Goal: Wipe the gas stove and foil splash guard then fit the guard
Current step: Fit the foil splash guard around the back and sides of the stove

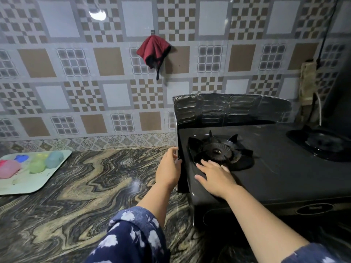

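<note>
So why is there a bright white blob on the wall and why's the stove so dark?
Head view: the blob is lamp glare on the glossy tile wall; the black gas stove sits in dim light, and the wide lens bends the edges.

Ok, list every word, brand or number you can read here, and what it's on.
Nothing readable.
Stove front: an oval badge carries a short word, too blurred to read.
Wall tiles, tray, red cloth: patterns only, no text.

Black gas stove point(284, 168) at three o'clock; dull silver foil splash guard point(228, 109); red cloth point(153, 50) at twelve; brown-and-grey checked wall tiles point(76, 73); gold-black swirled marble counter point(95, 186); navy white-flowered sleeve point(133, 236) at six
</note>
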`<act>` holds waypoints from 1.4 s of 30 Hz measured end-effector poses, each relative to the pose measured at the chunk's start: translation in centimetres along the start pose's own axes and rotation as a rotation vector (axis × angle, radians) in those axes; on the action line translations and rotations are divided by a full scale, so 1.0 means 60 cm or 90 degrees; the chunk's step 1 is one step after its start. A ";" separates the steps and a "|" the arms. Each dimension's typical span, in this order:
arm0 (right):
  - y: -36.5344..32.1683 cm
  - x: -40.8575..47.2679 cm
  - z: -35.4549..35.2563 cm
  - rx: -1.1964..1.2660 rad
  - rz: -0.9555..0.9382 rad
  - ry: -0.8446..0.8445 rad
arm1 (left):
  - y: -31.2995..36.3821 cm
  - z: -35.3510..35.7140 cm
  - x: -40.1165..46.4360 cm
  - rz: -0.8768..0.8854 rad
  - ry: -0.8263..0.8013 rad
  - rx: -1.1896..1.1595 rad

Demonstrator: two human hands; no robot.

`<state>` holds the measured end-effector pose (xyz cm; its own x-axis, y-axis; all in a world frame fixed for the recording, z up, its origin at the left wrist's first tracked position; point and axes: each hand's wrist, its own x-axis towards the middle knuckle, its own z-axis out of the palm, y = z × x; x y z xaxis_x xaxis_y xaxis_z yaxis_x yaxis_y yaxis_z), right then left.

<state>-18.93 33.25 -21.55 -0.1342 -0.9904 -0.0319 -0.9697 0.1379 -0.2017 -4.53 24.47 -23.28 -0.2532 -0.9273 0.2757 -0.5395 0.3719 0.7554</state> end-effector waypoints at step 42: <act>0.004 -0.004 0.024 0.021 0.001 0.062 | -0.018 0.013 -0.007 0.046 -0.048 0.080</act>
<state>-18.83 33.54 -23.02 -0.1558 -0.9858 0.0631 -0.9624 0.1371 -0.2346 -4.44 24.50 -24.66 -0.3520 -0.8941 0.2769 -0.6134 0.4438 0.6533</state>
